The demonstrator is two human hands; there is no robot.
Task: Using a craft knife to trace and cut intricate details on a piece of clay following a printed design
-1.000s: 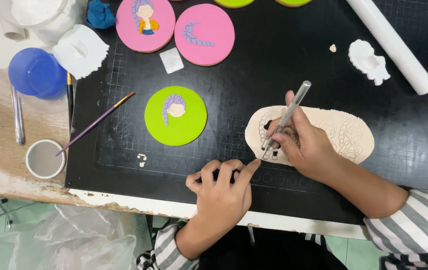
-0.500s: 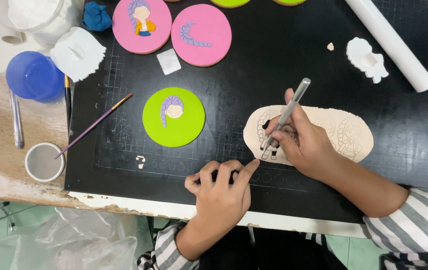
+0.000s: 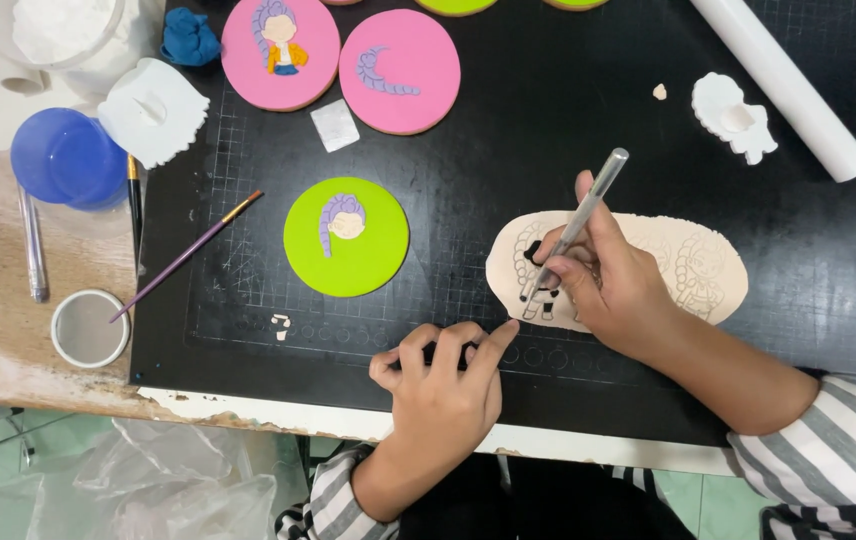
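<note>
Green disc (image 3: pixel 347 238) beside mold (image 3: pixel 716 268), paintbrush (image 3: pixel 186 256), white roller (image 3: pixel 781 87)

lime-green disc (image 3: pixel 368 262), pink discs (image 3: pixel 400 70), black gridded mat (image 3: pixel 548 140)

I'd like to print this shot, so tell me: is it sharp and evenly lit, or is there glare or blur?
Head view: light is soft and even, shadows faint; the black cutting mat shows a mild sheen but its grid stays readable; the right hand, its silver tool and the beige mould look sharp, without motion blur; the white tube is bright, nearly washed out.
</note>
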